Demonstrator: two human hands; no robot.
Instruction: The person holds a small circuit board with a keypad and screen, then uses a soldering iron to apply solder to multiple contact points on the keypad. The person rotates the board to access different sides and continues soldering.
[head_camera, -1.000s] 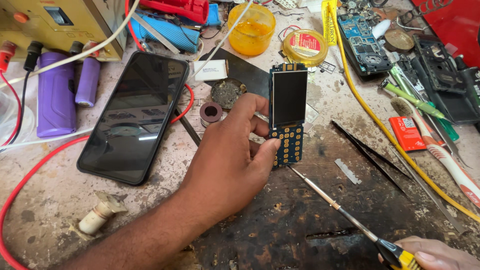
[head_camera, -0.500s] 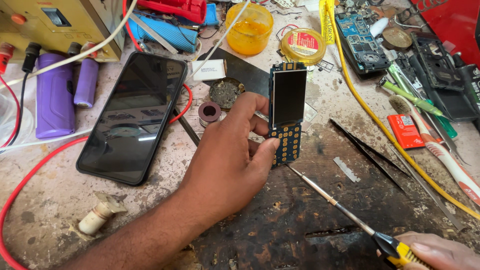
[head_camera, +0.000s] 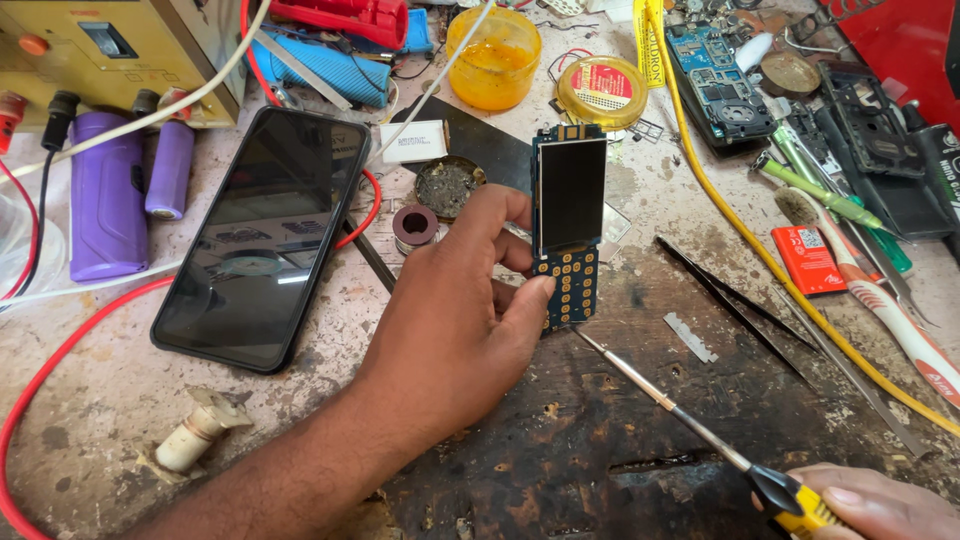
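My left hand (head_camera: 455, 330) grips a small phone circuit board (head_camera: 567, 225) by its left edge and keeps it flat on the scorched workbench. The board has a dark screen on top and a blue keypad area with gold contacts below. My right hand (head_camera: 868, 502), at the bottom right corner, holds a screwdriver (head_camera: 680, 412) with a yellow and black handle. Its thin metal shaft runs up and left, and the tip rests just beside the board's lower right corner.
A black smartphone (head_camera: 255, 235) lies screen-up left of my hand. Purple batteries (head_camera: 105, 195), a power supply (head_camera: 110, 45), an orange flux jar (head_camera: 493, 55), a solder tin (head_camera: 600, 90), tweezers (head_camera: 740, 300), a toothbrush (head_camera: 870, 290), another board (head_camera: 715, 85) and red and yellow cables (head_camera: 760, 250) crowd the bench.
The screwdriver and my right hand have slid slightly left, with the tip closer to the board's bottom edge. My left hand and the board have stayed put.
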